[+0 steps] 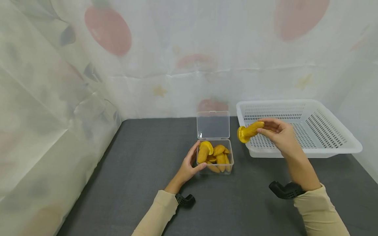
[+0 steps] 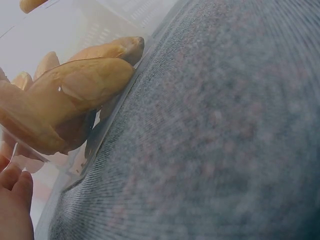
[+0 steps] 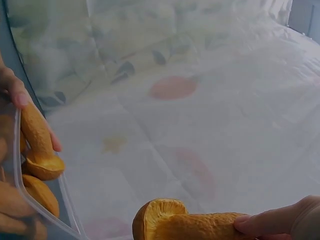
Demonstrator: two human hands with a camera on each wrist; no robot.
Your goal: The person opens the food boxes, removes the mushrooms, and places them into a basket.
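Note:
In the head view my right hand (image 1: 280, 134) pinches a yellow toy mushroom (image 1: 250, 131) by its stem end, cap pointing left, above the left rim of the white basket. The right wrist view shows its gilled cap and the thumb on the stem. My left hand (image 1: 189, 165) holds the left side of a clear plastic box (image 1: 232, 158), thumb at the front and fingers at the left wall. Several yellow mushrooms (image 1: 219, 159) fill that box, seen through its wall in the left wrist view too. Its hinged lid (image 1: 213, 125) stands raised at the back.
A white perforated basket (image 1: 333, 150) stands at the right rear of the dark grey tabletop (image 1: 141, 157). Behind the table hangs a pale printed curtain (image 1: 183, 36), which also runs along the left side. Each wrist wears a black camera band (image 1: 284, 190).

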